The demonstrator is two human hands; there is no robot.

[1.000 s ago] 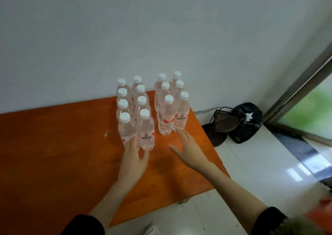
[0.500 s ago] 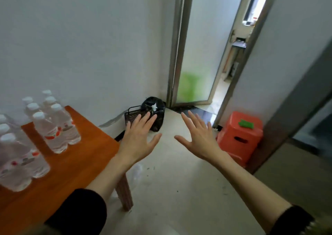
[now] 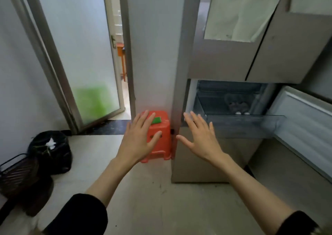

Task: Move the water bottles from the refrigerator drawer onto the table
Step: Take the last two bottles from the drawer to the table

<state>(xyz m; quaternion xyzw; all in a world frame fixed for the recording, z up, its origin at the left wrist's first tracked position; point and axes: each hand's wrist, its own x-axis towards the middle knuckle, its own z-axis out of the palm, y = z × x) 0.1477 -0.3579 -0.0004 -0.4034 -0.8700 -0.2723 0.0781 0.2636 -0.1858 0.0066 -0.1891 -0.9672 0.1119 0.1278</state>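
**Orange stool and open refrigerator drawer, with both hands raised empty**

Both hands are shown extended forward, palms down, fingers spread wide. The left hand (image 3: pixel 139 141) is held in the air in front of an orange plastic stool (image 3: pixel 161 141); contact with the stool cannot be confirmed. The right hand (image 3: pixel 200 137) is held just before the left front corner of the refrigerator drawer (image 3: pixel 239 125), without touching it. Nothing is gripped by either hand. Black sleeves are seen at both forearms.

One drawer of clear plastic is seen pulled out from the lower part of the refrigerator (image 3: pixel 224 58), beneath two closed upper doors. Two white caps (image 3: pixel 242 112) are visible at the back of the drawer, behind its translucent wall; these are taken as water bottles, whose bodies appear only as a grey blur, so that label and fill level cannot be told. One small green object (image 3: pixel 156 120) lies on top of the stool. One black bag (image 3: pixel 52 152) rests on the floor at the left, beside a dark wire basket (image 3: pixel 16 173). One frosted glass door (image 3: pixel 79 55) stands ajar behind.
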